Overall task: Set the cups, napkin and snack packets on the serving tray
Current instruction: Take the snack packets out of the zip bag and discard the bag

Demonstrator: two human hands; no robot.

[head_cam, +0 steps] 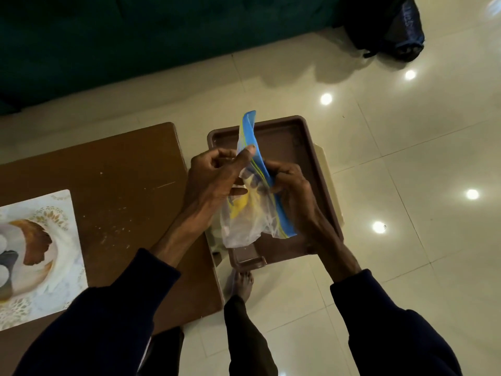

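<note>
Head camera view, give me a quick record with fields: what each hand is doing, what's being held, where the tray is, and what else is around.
left hand: pinching the upper part of the bag's blue strip
right hand: gripping the strip lower down
held item: clear zip bag with a blue seal strip, something yellow inside; held above the tray
serving tray: brown, nothing visibly on it, right of the wooden table
wooden table: brown, with a patterned placemat at its left
cups, napkin: not visible
</note>
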